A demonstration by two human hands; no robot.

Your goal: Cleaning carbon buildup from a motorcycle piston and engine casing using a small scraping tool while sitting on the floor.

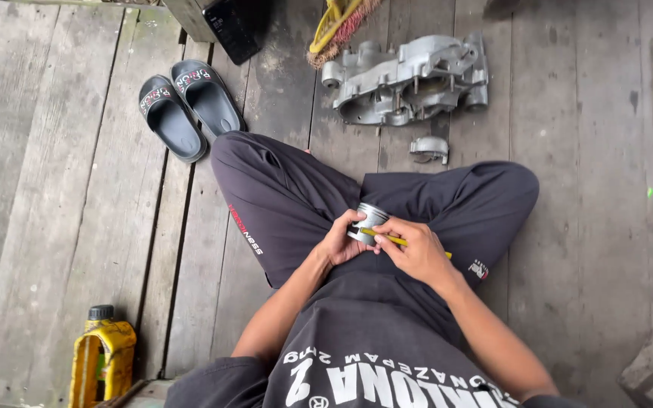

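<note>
I sit cross-legged on a wooden plank floor. My left hand (339, 243) grips a small shiny metal piston (369, 221) over my lap. My right hand (417, 249) holds a thin yellow-handled tool (391, 239) and presses its tip against the piston's side. Both hands touch the piston just above my dark trousers.
A grey metal engine casing (410, 79) lies on the planks ahead, with a small metal part (429, 147) beside it. A pair of dark slippers (187, 106) sits to the left. A yellow oil bottle (102, 359) stands at lower left. A broom (338, 26) and a black box (232, 26) lie at the top.
</note>
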